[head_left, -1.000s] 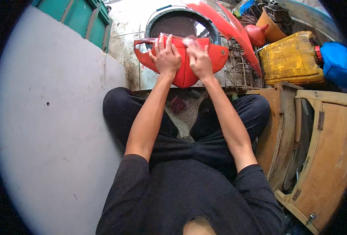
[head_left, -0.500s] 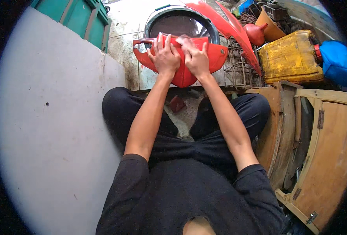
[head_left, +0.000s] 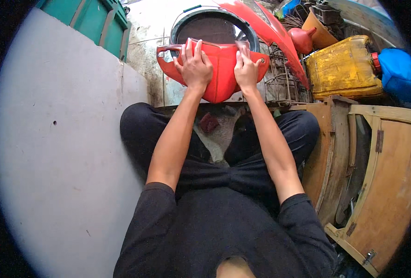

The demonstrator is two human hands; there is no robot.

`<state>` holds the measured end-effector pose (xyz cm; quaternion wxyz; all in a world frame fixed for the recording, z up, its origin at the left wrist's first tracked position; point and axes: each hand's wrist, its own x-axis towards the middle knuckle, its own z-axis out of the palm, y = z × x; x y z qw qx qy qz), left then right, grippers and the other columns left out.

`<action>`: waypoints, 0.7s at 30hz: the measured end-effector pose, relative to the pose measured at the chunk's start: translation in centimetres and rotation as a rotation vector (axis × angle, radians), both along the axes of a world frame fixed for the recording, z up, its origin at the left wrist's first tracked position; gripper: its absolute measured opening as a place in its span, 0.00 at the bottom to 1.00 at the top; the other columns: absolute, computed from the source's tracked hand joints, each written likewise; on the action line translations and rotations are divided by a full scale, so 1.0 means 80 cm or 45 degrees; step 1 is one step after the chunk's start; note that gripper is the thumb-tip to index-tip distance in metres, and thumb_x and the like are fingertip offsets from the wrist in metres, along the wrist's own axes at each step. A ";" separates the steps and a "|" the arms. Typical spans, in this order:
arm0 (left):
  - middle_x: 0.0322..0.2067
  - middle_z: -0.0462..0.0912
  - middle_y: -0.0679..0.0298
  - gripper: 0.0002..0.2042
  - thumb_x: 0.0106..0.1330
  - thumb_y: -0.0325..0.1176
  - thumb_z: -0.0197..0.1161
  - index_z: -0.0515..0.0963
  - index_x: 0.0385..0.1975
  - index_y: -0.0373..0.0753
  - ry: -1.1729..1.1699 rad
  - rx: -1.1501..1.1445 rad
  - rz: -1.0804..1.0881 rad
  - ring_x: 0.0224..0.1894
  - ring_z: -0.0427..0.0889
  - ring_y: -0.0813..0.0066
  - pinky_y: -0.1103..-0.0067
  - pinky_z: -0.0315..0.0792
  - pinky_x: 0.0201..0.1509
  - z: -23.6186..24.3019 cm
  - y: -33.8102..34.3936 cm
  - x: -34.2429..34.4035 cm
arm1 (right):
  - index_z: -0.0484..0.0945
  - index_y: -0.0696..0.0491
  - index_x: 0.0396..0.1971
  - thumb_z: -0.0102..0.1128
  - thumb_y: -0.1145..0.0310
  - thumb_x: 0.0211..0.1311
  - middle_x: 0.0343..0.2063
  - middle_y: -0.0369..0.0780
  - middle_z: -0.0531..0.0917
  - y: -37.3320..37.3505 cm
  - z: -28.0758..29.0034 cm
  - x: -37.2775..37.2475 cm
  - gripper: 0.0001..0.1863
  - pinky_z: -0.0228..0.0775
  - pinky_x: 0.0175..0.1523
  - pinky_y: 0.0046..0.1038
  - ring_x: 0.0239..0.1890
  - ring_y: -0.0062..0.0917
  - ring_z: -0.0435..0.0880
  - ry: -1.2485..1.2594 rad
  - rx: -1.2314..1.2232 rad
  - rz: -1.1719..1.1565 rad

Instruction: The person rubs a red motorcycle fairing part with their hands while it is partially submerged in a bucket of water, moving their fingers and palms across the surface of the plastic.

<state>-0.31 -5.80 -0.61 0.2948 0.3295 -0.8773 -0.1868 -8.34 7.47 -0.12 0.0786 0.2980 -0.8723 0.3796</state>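
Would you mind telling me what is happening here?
A person is handling a curved red panel. The left hand rests on its left part, while the right hand holds a blurred pinkish piece at the panel's upper right. A round dark tub shows just beyond the panel, and a yellow jerrycan lies to the right.

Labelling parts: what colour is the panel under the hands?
The panel is red; head view.

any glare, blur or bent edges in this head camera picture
Head view: white glare inside the bucket; the pale piece at the right hand is smeared by blur, its details unreadable; the wooden door bows near the rim; corners fall to black.
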 end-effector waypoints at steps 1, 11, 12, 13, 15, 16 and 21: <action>0.69 0.66 0.62 0.20 0.72 0.42 0.48 0.73 0.63 0.54 0.002 0.004 -0.004 0.72 0.61 0.61 0.43 0.46 0.72 0.001 0.003 -0.002 | 0.77 0.53 0.59 0.46 0.60 0.73 0.63 0.44 0.74 -0.001 -0.003 -0.005 0.22 0.36 0.76 0.55 0.70 0.36 0.66 -0.012 -0.049 -0.115; 0.69 0.66 0.61 0.20 0.72 0.42 0.48 0.73 0.62 0.54 -0.007 0.012 -0.007 0.72 0.61 0.61 0.43 0.46 0.72 0.000 0.001 0.002 | 0.82 0.47 0.48 0.46 0.64 0.72 0.55 0.38 0.81 -0.023 0.007 -0.023 0.15 0.46 0.71 0.62 0.51 0.37 0.84 0.174 0.047 0.234; 0.69 0.66 0.61 0.20 0.72 0.42 0.48 0.73 0.62 0.54 0.000 0.010 -0.004 0.72 0.61 0.60 0.43 0.46 0.72 0.001 0.001 0.002 | 0.82 0.47 0.47 0.46 0.64 0.72 0.54 0.37 0.82 -0.024 0.010 -0.025 0.15 0.46 0.71 0.63 0.50 0.37 0.84 0.201 0.081 0.277; 0.69 0.66 0.61 0.20 0.72 0.42 0.48 0.73 0.62 0.54 0.014 0.015 -0.007 0.72 0.61 0.60 0.43 0.46 0.72 0.003 0.003 -0.001 | 0.83 0.47 0.46 0.46 0.63 0.72 0.52 0.35 0.83 -0.023 0.013 -0.039 0.16 0.45 0.71 0.62 0.50 0.35 0.84 -0.014 0.158 0.045; 0.69 0.66 0.62 0.20 0.71 0.42 0.48 0.73 0.62 0.54 0.024 0.022 -0.014 0.72 0.61 0.60 0.43 0.46 0.72 0.003 0.006 -0.001 | 0.84 0.46 0.47 0.45 0.61 0.72 0.51 0.35 0.84 -0.028 0.016 -0.037 0.16 0.45 0.71 0.63 0.50 0.35 0.85 0.127 0.174 -0.024; 0.69 0.66 0.61 0.20 0.71 0.42 0.48 0.74 0.62 0.54 0.017 0.030 -0.003 0.72 0.61 0.60 0.43 0.46 0.72 0.002 0.005 -0.002 | 0.84 0.46 0.47 0.45 0.61 0.72 0.51 0.35 0.84 -0.033 0.017 -0.030 0.17 0.44 0.71 0.63 0.50 0.35 0.85 0.133 0.123 0.067; 0.69 0.66 0.61 0.21 0.71 0.42 0.48 0.74 0.62 0.53 0.023 0.028 -0.011 0.72 0.61 0.59 0.43 0.45 0.72 0.002 0.002 0.000 | 0.84 0.45 0.48 0.44 0.59 0.73 0.51 0.35 0.84 -0.037 0.021 -0.027 0.18 0.44 0.72 0.62 0.49 0.36 0.85 0.081 0.186 -0.123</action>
